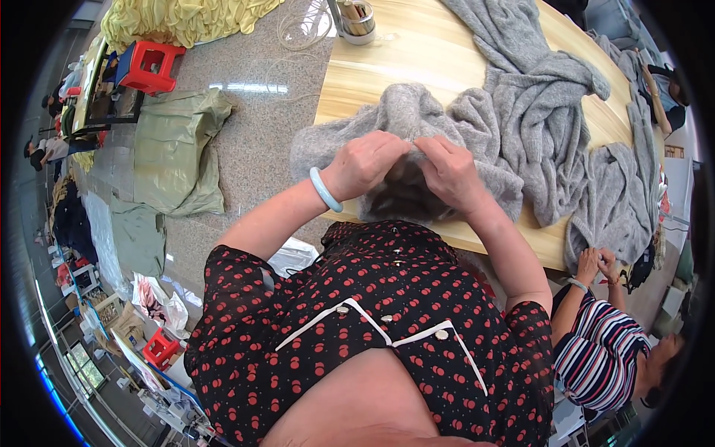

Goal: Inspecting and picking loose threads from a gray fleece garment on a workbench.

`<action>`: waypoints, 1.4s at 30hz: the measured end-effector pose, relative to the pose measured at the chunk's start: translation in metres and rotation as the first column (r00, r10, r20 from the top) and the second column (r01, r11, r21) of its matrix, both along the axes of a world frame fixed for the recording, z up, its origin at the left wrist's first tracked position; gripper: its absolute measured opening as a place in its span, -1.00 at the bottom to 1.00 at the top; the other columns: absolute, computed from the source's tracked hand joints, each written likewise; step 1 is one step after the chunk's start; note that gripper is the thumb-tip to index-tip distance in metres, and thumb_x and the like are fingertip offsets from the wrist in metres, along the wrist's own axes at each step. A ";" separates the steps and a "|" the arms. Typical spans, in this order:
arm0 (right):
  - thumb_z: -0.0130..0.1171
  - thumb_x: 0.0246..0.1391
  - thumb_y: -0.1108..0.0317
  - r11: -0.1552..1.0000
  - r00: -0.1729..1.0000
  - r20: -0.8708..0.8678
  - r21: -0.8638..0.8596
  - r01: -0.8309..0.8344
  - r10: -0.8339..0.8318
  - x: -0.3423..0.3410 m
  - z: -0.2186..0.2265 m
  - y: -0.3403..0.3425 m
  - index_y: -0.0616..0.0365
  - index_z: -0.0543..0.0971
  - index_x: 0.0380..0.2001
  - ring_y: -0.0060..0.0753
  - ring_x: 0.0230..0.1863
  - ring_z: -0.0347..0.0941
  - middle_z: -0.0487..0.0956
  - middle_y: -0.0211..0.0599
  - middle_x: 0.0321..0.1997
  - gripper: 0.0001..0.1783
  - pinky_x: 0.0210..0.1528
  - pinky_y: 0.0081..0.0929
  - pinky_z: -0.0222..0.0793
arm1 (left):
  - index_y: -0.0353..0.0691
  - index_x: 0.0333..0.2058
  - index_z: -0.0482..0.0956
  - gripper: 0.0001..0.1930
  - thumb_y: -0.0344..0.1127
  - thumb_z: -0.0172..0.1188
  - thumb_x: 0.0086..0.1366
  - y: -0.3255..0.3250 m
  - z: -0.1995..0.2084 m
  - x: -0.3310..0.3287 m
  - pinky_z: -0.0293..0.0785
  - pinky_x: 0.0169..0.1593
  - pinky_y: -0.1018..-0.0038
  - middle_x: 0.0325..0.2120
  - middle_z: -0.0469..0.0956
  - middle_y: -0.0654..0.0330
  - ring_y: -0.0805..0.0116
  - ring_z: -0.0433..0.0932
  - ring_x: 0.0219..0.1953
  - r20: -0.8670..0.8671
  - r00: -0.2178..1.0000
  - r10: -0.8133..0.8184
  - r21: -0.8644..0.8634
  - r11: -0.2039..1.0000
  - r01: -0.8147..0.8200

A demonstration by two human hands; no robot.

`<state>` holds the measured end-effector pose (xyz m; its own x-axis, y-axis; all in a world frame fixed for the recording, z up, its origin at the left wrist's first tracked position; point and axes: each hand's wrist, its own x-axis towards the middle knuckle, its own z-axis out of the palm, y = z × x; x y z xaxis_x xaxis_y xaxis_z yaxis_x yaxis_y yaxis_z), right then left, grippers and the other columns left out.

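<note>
Your left hand (363,162) and right hand (451,174) pinch grey knit fabric (407,108) close together, hiding its gripped edge; a clear cup (363,29) holds indistinct brown sticks (352,10).

Yellow cloth (186,21) cut off above, pinched grey knit (406,108) between left hand (363,162) and right hand (451,173) indistinct

Black red-dotted blouse (372,281), pale-blue bangle (323,191)

The pale wood-grain table (380,72) carries rumpled grey knitwear (525,134) and, near one corner, a round container (359,30).
</note>
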<state>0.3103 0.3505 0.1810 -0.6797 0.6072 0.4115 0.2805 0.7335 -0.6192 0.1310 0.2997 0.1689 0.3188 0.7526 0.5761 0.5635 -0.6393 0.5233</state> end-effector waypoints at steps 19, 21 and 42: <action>0.07 -0.35 0.63 0.990 0.977 -0.158 -0.016 0.144 -0.144 -0.004 -0.012 0.001 0.18 0.45 -0.42 -0.23 -0.54 0.41 0.45 -0.23 -0.52 -0.72 -0.53 -0.45 0.33 | -0.33 -0.39 0.39 -0.90 -0.51 0.08 0.07 -0.011 -0.001 0.030 0.38 -0.43 0.47 -0.51 0.45 0.14 0.32 0.46 -0.44 0.339 0.889 0.308 -0.401 0.902 -0.160; 0.08 -0.36 0.64 0.987 0.979 -0.126 -0.009 0.159 -0.159 -0.002 -0.009 0.000 0.17 0.46 -0.43 -0.25 -0.56 0.40 0.44 -0.24 -0.52 -0.72 -0.55 -0.45 0.32 | -0.33 -0.37 0.38 -0.89 -0.44 0.07 0.13 -0.011 0.005 0.029 0.37 -0.45 0.52 -0.51 0.45 0.18 0.43 0.45 -0.43 0.391 0.820 0.418 -0.690 0.723 -0.040; 0.06 -0.03 0.36 0.780 0.973 -0.032 -0.605 0.163 -0.229 0.008 -0.045 0.021 0.24 0.44 -0.19 -0.41 -0.21 0.42 0.51 -0.24 -0.22 -0.69 -0.16 -0.45 0.32 | -0.39 -0.17 0.37 -0.69 -0.41 -0.11 0.08 0.004 -0.064 -0.025 0.27 0.03 0.32 -0.20 0.45 0.11 0.29 0.41 -0.15 0.611 -0.012 0.791 -0.536 0.425 0.729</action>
